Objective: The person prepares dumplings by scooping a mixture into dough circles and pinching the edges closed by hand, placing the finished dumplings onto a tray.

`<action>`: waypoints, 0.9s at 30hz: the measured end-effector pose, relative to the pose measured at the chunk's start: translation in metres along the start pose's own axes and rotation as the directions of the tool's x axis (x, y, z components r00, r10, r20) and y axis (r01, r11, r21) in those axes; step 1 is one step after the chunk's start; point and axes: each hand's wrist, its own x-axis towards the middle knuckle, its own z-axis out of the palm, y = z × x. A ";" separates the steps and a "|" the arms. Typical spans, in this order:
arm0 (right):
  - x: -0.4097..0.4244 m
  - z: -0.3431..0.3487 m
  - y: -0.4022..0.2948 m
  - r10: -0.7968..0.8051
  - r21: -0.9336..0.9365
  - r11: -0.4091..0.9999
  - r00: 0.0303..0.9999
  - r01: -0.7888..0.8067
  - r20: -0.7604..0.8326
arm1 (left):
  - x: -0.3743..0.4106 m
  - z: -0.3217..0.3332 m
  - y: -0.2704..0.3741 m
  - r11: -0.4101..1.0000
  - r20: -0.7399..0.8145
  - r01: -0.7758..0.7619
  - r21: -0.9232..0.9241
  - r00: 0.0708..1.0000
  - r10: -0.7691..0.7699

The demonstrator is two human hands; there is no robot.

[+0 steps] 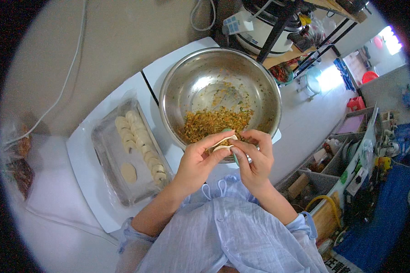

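Note:
Over the near rim of a large stainless steel bowl (pixel 205 65), my left hand (pixel 203 155) holds a folded dough wrapper (pixel 223 147) with chopped filling inside. My right hand (pixel 256 153) pinches the wrapper's right end between thumb and fingers. Part of a pale green utensil (pixel 236 159) shows beside my right fingers; how it is held is unclear. Chopped orange and green filling (pixel 218 121) lies in the near part of the bowl. To the left, a plastic-lined metal tray (pixel 104 170) carries overlapping rows of dumplings (pixel 143 138) and one separate flat wrapper (pixel 128 172).
Bowl and tray rest on a white surface (pixel 89 201) with a dark seam. Behind the bowl stand a rice cooker (pixel 264 42) and a black-framed shelf (pixel 276 30). A teal bowl with red food (pixel 283 73) sits right of it. Grey compartments (pixel 324 170) with kitchen items stand at the right.

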 end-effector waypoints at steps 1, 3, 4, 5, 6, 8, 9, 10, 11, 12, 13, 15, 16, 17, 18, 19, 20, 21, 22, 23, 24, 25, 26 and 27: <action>0.000 0.001 0.001 0.016 0.004 1.000 1.000 -0.016 -0.007 | 0.001 0.000 -0.001 1.000 0.001 0.013 -0.014 1.000 -0.013; 0.000 0.001 0.002 0.043 0.057 0.998 0.998 -0.040 -0.051 | 0.002 0.001 -0.001 0.998 0.005 0.038 -0.041 0.999 -0.038; 0.000 0.000 0.003 0.056 0.083 0.995 0.996 -0.050 -0.072 | 0.003 0.001 0.000 0.996 0.030 0.058 -0.061 0.998 -0.056; 0.001 -0.002 0.004 0.020 0.103 0.995 0.999 -0.015 -0.043 | 0.003 0.000 0.000 0.994 0.055 0.078 -0.081 0.996 -0.074; 0.003 -0.006 0.007 -0.018 0.126 0.992 1.000 0.020 -0.012 | 0.003 -0.001 0.000 0.990 0.077 0.099 -0.100 0.993 -0.092; 0.008 -0.010 0.008 -0.072 0.156 0.986 0.996 0.063 0.048 | 0.003 -0.001 -0.002 0.991 0.089 0.073 -0.108 0.994 -0.064; 0.011 -0.013 0.006 -0.086 0.163 0.984 0.993 0.073 0.078 | 0.003 -0.001 -0.003 0.992 0.094 0.060 -0.113 0.994 -0.050; 0.014 -0.014 0.005 -0.101 0.170 0.982 0.989 0.082 0.109 | 0.003 -0.001 -0.003 0.992 0.098 0.060 -0.112 0.994 -0.049; 0.015 -0.014 0.006 -0.103 0.163 0.983 0.986 0.082 0.128 | 0.003 -0.001 -0.004 0.992 0.102 0.059 -0.111 0.994 -0.047; 0.016 -0.015 0.006 -0.105 0.153 0.985 0.983 0.083 0.147 | 0.003 -0.001 -0.004 0.992 0.108 0.057 -0.110 0.993 -0.046; 0.017 -0.015 0.006 -0.107 0.144 0.986 0.980 0.083 0.167 | 0.003 -0.001 -0.005 0.992 0.105 0.061 -0.115 0.993 -0.049; 0.014 -0.015 0.007 -0.097 0.156 0.985 0.984 0.074 0.148 | 0.003 -0.001 -0.006 0.990 0.097 0.068 -0.122 0.994 -0.056; 0.012 -0.014 0.008 -0.093 0.164 0.984 0.986 0.069 0.139 | 0.003 -0.002 -0.007 0.988 0.095 0.065 -0.138 0.994 -0.052; 0.012 -0.013 0.009 -0.097 0.163 0.984 0.987 0.076 0.129 | 0.003 -0.002 -0.008 0.986 0.094 0.061 -0.153 0.994 -0.047; 0.011 -0.013 0.010 -0.100 0.161 0.984 0.988 0.081 0.119 | 0.002 -0.002 -0.009 0.984 0.094 0.059 -0.170 0.995 -0.044; 0.011 -0.012 0.010 -0.103 0.158 0.984 0.989 0.085 0.110 | 0.002 -0.002 -0.009 0.981 0.086 0.061 -0.185 0.995 -0.045; 0.010 -0.012 0.009 -0.073 0.168 0.984 0.993 0.056 0.097 | 0.001 -0.002 -0.010 0.978 0.079 0.062 -0.199 0.996 -0.047; 0.010 -0.010 0.008 -0.042 0.179 0.983 0.995 0.026 0.085 | 0.000 -0.001 -0.010 0.975 0.071 0.064 -0.213 0.996 -0.050; 0.009 -0.008 0.006 -0.011 0.190 0.982 0.997 -0.003 0.073 | 0.000 0.000 -0.009 0.980 0.054 0.059 -0.190 0.997 -0.049; 0.008 -0.006 0.005 0.027 0.229 0.973 0.999 -0.036 0.045 | -0.001 0.003 -0.005 0.984 0.039 0.054 -0.168 0.998 -0.048; 0.007 -0.004 0.004 0.065 0.267 0.961 0.998 -0.067 0.018 | -0.001 0.005 -0.003 0.988 0.024 0.049 -0.144 0.999 -0.046; 0.007 -0.002 0.003 0.104 0.306 0.947 0.994 -0.097 -0.009 | -0.001 0.006 -0.002 0.989 0.019 0.043 -0.139 0.999 -0.041; 0.007 0.000 0.003 0.119 0.313 0.944 0.993 -0.107 -0.021 | -0.001 0.008 -0.002 0.990 0.014 0.037 -0.133 0.999 -0.036; 0.008 0.002 0.004 0.133 0.322 0.940 0.991 -0.116 -0.032 | -0.001 0.008 -0.002 0.991 0.007 0.031 -0.127 1.000 -0.030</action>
